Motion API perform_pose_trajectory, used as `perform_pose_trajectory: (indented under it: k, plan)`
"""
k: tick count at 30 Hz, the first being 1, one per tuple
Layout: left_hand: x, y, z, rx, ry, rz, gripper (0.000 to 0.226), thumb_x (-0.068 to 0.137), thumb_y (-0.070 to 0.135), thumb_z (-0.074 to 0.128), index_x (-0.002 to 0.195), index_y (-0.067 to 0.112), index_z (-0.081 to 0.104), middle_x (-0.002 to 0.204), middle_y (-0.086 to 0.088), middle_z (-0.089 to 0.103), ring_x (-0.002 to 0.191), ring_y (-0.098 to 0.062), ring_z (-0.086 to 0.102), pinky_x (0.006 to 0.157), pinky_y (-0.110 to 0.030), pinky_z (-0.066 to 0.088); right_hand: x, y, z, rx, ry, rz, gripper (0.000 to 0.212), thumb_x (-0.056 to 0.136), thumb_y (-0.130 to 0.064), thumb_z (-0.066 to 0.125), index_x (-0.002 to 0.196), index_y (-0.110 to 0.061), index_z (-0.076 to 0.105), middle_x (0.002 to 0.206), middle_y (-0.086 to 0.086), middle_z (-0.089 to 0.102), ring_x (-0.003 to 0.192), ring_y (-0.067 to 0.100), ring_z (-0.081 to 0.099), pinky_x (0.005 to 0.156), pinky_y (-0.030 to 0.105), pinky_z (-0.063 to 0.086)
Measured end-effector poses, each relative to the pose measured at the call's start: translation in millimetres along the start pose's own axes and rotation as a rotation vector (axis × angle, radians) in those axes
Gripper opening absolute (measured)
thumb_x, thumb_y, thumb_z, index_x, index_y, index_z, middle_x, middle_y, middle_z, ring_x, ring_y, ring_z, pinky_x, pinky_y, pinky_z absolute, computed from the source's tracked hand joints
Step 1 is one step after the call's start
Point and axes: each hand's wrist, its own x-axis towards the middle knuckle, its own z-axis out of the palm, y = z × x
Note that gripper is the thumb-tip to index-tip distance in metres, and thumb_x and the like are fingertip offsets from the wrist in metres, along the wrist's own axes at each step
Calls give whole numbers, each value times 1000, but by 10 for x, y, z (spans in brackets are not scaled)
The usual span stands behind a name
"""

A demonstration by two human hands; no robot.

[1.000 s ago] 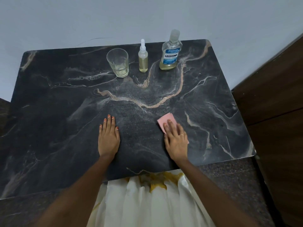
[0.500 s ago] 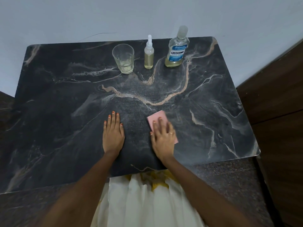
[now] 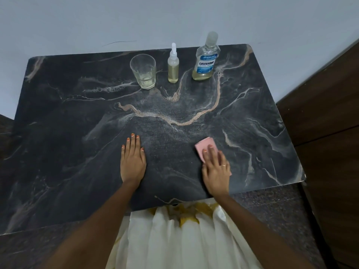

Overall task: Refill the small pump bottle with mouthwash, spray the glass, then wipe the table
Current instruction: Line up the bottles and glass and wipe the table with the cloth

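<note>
Worktop [image 3: 58, 133] of dark marble carries a glass [image 3: 143, 71], pump bottle [image 3: 173, 65] and mouthwash bottle [image 3: 206, 59] along its far edge. Right hand [image 3: 215, 167] presses flat on a pink cloth [image 3: 204, 146]; left hand [image 3: 133, 158] lies flat and empty, well apart from them.

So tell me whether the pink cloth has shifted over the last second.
Yes. Against the still left hand, the pink cloth under the right hand slid toward it, then back right.

Pale grey wall [image 3: 174, 20] far beyond fingertips; dark wooden panel [image 3: 330, 117] right of right hand; white-yellow garment [image 3: 174, 239] below wrists.
</note>
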Motion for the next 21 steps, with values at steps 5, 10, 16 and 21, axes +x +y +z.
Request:
perform_pose_trajectory:
  k: [5, 10, 16, 21]
  plan:
    - [4, -5, 13, 2, -3, 2, 48, 98, 21, 24, 143, 9, 13, 154, -6, 12, 143, -20, 8, 118, -37, 4, 217, 372, -100, -19, 17, 178, 47, 93, -22, 45, 139, -21, 34, 151, 5, 26, 136, 37, 23, 108, 51, 23]
    - [6, -13, 27, 7, 4, 5, 48, 98, 22, 24, 143, 9, 12, 154, -6, 12, 143, -20, 9, 118, -37, 4, 509, 305, -105, -69, -12, 256, 47, 97, -27, 32, 143, -19, 22, 154, 8, 16, 138, 39, 12, 112, 48, 14]
    - [4, -15, 31, 6, 7, 3, 48, 98, 22, 25, 143, 9, 13, 154, -7, 13, 142, -20, 10, 118, -37, 5, 697, 15, -54, -86, -45, 272, 49, 98, -29, 29, 144, -20, 17, 155, 9, 9, 137, 40, 10, 112, 50, 10]
    - [3, -15, 16, -1, 0, 3, 48, 98, 22, 25, 142, 9, 12, 154, -7, 12, 143, -20, 8, 118, -37, 4, 707, -363, 36, -53, -102, 131, 49, 96, -30, 31, 143, -21, 19, 155, 9, 10, 137, 40, 11, 110, 55, 14]
